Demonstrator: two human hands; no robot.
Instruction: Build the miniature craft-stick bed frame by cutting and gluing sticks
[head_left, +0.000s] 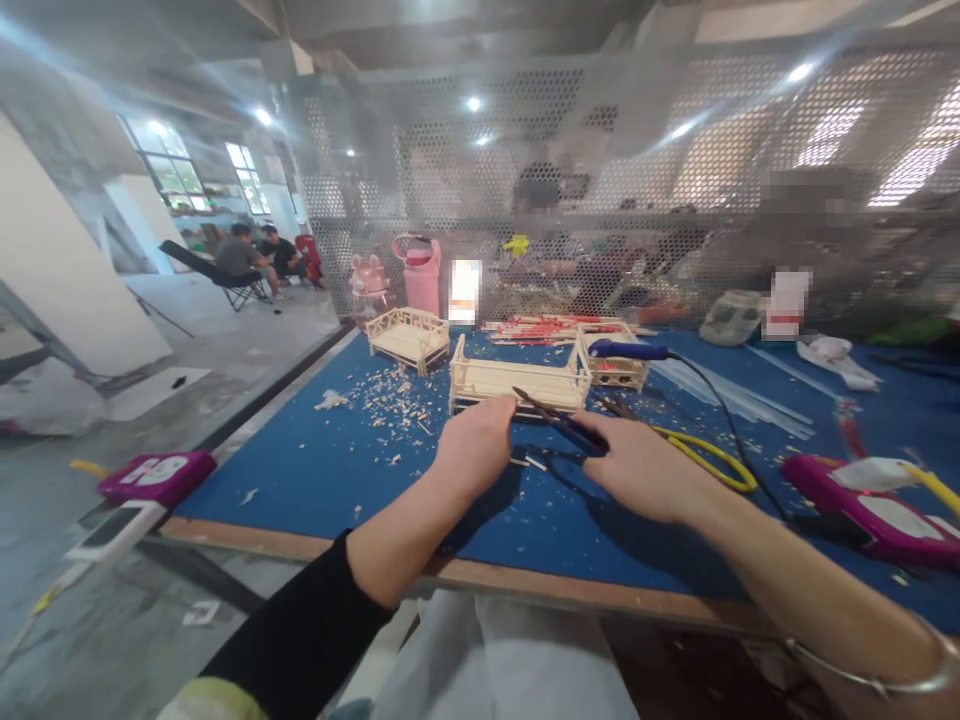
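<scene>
A small bed-like frame of pale wooden sticks [517,380] stands on the blue table mat, just past my hands. My left hand [480,445] is closed at its front edge, knuckles up; what its fingers pinch is hidden. In my right hand [637,460] are dark-nosed pliers [566,425] with blue handles, their tips pointing left toward my left fingers. Short stick offcuts [534,463] lie on the mat below the pliers. A pair of yellow-handled scissors [709,460] rests beyond my right wrist.
A second small stick bench [409,338] stands at back left. Wood chips [397,410] litter the blue mat [300,470]. A blue corded tool [626,350] lies over another stick piece. Red-and-pale sticks [532,328], clear strips [739,395] and a pink bottle [421,275] are behind.
</scene>
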